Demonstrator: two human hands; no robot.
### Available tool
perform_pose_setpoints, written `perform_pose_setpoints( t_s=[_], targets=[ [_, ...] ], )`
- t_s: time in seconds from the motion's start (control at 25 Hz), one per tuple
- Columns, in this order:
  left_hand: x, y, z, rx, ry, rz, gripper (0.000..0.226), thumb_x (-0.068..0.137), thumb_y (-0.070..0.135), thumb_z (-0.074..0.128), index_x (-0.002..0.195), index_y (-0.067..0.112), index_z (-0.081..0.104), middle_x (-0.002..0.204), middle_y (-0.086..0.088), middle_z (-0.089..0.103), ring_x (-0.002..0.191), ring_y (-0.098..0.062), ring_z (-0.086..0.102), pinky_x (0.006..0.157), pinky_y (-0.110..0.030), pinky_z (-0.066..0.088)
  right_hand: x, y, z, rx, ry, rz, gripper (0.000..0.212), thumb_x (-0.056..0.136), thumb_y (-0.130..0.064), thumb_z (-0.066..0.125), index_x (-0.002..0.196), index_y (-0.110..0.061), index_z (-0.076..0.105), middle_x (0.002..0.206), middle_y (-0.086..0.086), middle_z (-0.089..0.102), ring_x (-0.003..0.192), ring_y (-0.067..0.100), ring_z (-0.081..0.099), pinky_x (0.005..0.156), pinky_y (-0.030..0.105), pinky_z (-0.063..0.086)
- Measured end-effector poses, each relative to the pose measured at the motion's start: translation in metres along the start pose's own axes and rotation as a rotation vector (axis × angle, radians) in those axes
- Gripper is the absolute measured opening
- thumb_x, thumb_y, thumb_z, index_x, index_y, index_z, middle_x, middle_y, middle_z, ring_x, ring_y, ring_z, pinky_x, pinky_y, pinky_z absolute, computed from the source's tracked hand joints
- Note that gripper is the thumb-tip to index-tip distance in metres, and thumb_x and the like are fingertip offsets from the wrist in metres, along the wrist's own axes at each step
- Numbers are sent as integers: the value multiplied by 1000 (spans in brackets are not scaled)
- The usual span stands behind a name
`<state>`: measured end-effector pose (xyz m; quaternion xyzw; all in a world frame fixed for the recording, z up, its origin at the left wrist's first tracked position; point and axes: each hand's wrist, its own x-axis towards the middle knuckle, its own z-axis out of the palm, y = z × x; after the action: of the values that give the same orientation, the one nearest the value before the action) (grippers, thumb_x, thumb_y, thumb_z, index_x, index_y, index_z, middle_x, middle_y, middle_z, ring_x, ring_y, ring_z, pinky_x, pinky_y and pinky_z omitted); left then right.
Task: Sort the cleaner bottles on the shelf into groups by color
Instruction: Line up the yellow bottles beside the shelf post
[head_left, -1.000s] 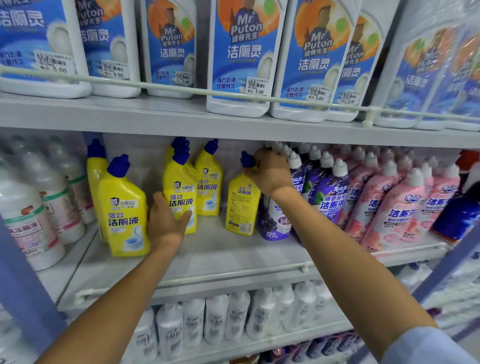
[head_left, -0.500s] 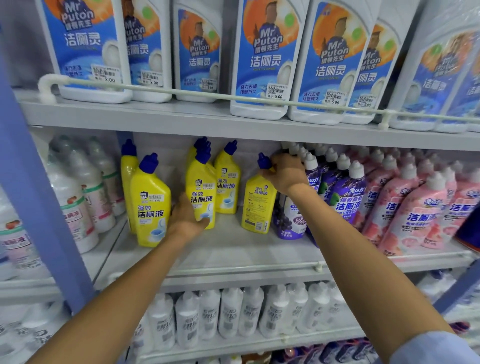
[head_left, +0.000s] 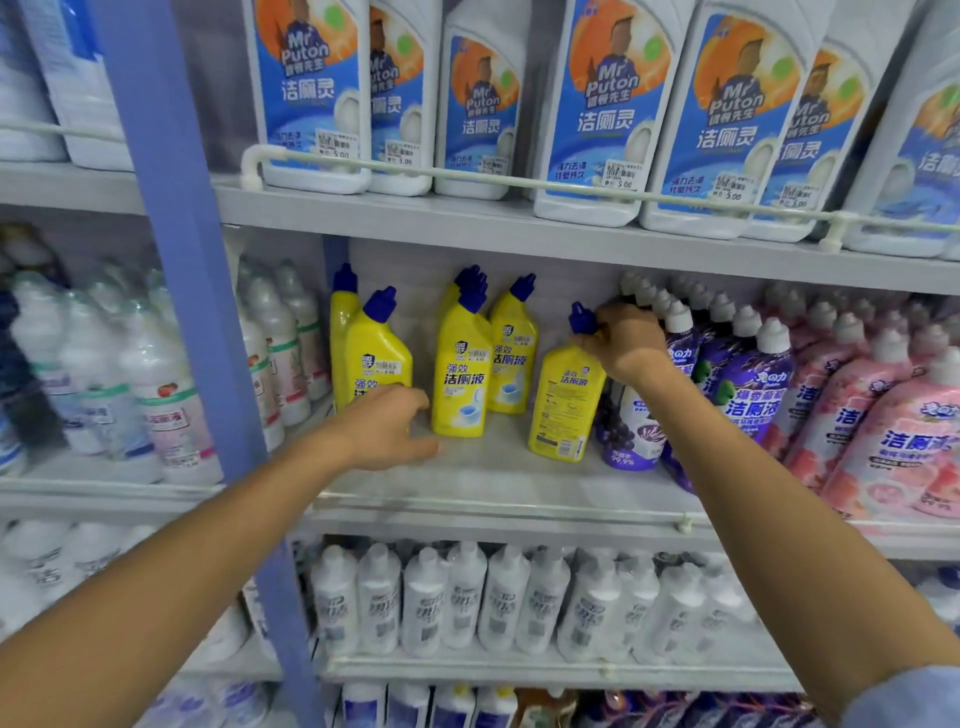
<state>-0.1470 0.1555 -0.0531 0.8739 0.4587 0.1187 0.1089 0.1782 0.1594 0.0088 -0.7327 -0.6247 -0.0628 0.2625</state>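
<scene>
A grey shop shelf is shown, crossed by a blue post. Large white bottles are lined up on the tier above. On the middle tier, pink bottles are massed at the right, purple bottles are packed beside them, and yellow bottles are stood upright at the left.

A lone yellow bottle is set between the yellow group and the purple ones, base on the shelf. Its long axis is near vertical, tipped slightly right at the top, with the back label turned outward. Its neck is enclosed by the grip of the right hand, just under the blue cap.

The left hand is held loose-fingered, nothing grasped.

Half a second earlier that hand was pressed against the middle yellow bottle. The right hand's hold is unchanged, and the post is now seen nearer the centre.
</scene>
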Motion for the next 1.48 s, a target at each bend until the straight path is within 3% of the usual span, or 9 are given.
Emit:
perform_pose_setpoints(
  t_s=[0.16, 0.28, 0.4, 0.6, 0.84, 0.96, 1.12, 1.4, 1.48],
  targets=[
    [-20, -14, -47, 111, 148, -97, 54, 85, 51, 72, 109, 3, 65, 105, -14, 69, 102, -35, 64, 85, -47, 53, -4, -4, -3, 59, -34, -34, 26, 90, -36, 72, 86, -11, 67, 82, 12, 64, 89, 35, 65, 68, 27, 34],
    [-13, -25, -77, 89, 258, -162, 45, 82, 50, 74, 97, 10, 63, 84, -9, 66, 84, -32, 65, 74, -44, 55, -5, -10, -1, 97, -40, -53, 31, 89, -36, 73, 102, -8, 73, 97, 14, 72, 96, 33, 66, 73, 29, 40],
    [7, -24, -87, 19, 294, -203, 46, 83, 46, 75, 110, 13, 59, 102, -8, 64, 98, -31, 61, 78, -34, 50, -4, -15, 2, 114, -60, -63, 33, 90, -38, 72, 108, -10, 71, 102, 12, 72, 99, 32, 66, 78, 30, 47],
    [41, -28, -73, -36, 366, -310, 43, 87, 36, 75, 116, 10, 57, 113, -15, 65, 106, -39, 62, 82, -36, 48, -3, -17, 5, 139, -66, -88, 35, 93, -41, 67, 112, -13, 69, 105, 9, 71, 99, 30, 66, 80, 33, 51],
    [53, -34, -62, -44, 512, -327, 31, 86, 38, 74, 99, 12, 63, 101, -16, 68, 98, -39, 63, 78, -39, 48, -18, -32, 27, 118, 120, 139, 47, 83, -64, 66, 96, -20, 71, 83, 7, 70, 82, 31, 64, 66, 32, 45],
    [56, -25, -56, -149, 541, -283, 28, 83, 40, 77, 91, 17, 63, 92, -12, 68, 91, -37, 65, 76, -39, 53, -16, -37, 32, 167, 133, 98, 38, 86, -52, 70, 100, -16, 72, 79, 7, 66, 81, 33, 64, 64, 30, 38],
    [63, 3, -47, -89, 545, -247, 33, 84, 43, 76, 100, 15, 67, 101, -10, 71, 98, -34, 65, 80, -39, 52, -12, -35, 27, 327, 8, -24, 23, 90, -32, 71, 102, -13, 71, 75, 1, 59, 71, 20, 55, 64, 26, 34],
    [70, 33, -33, -21, 533, -246, 42, 85, 48, 74, 109, 16, 63, 106, -8, 70, 99, -33, 66, 81, -40, 52, -16, -46, 40, 339, 52, 71, 11, 89, -31, 67, 88, -20, 64, 63, -3, 54, 66, 22, 53, 59, 29, 32],
    [68, 33, -33, -39, 537, -257, 42, 84, 49, 75, 109, 17, 63, 106, -7, 71, 97, -32, 66, 80, -39, 51, -16, -42, 41, 355, 26, 96, 26, 90, -39, 68, 74, -22, 56, 58, -7, 49, 60, 16, 49, 53, 32, 34]
  ],
)
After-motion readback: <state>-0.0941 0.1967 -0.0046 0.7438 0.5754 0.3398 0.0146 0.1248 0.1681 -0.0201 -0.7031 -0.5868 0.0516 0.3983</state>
